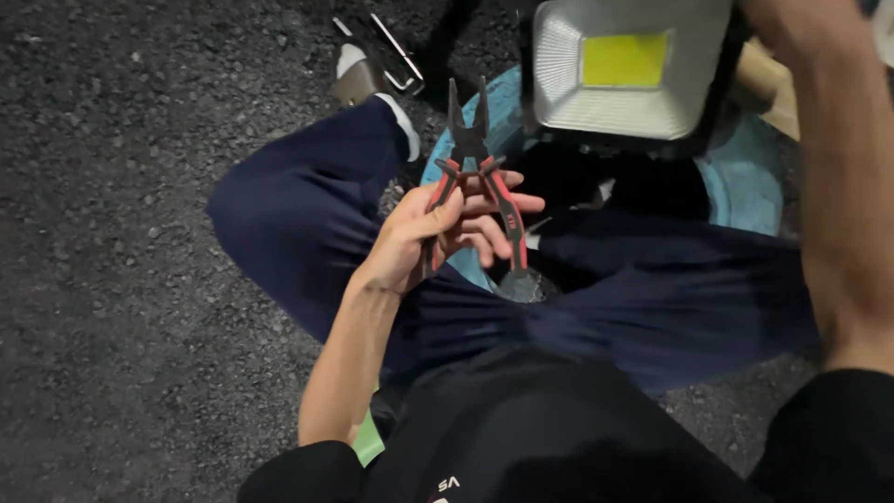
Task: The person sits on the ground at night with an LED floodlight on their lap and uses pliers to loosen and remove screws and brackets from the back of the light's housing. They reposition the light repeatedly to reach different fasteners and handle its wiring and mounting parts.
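Red-and-black pliers (477, 182): held upright over the lap, jaws parted, tips pointing at the floodlight (626, 70)
Left hand (445, 233): fingers wrapped around both handles
Right hand: out of view, only the raised forearm (843, 177) shows
Ground: dark gravel (121, 233)

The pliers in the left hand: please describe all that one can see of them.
The pliers have dark metal jaws and red-and-black handles that look rubber-coated. The jaws are a little open and point up and away from the person; the handles spread apart toward the lap. The left hand holds them: thumb over the left handle, fingers behind and around the right one. They are held in the air above the crossed legs, just below the floodlight, not touching it.
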